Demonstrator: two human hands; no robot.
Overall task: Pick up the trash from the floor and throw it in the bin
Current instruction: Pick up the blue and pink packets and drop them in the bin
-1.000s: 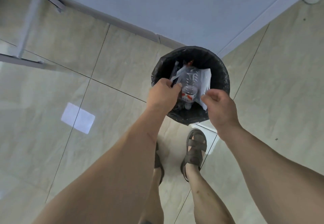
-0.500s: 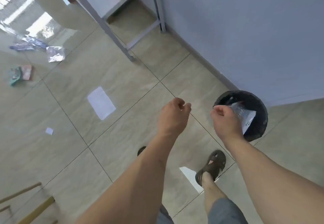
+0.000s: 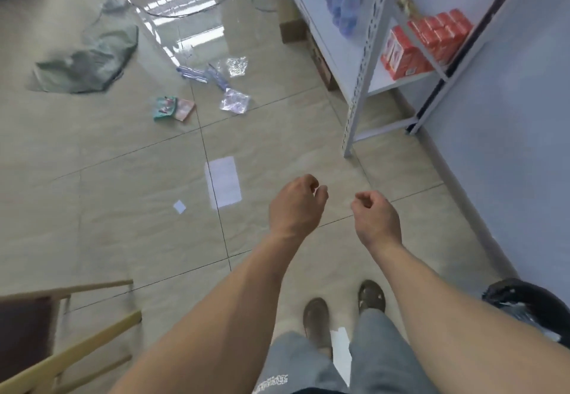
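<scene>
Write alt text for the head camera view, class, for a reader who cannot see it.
A person's left hand and right hand hang loosely curled and hold nothing above a tiled floor. Ahead lie a sheet of paper, a paper scrap and clear plastic wrappers. A black bin stands at the lower right, a metal shelf beside the wall.
</scene>
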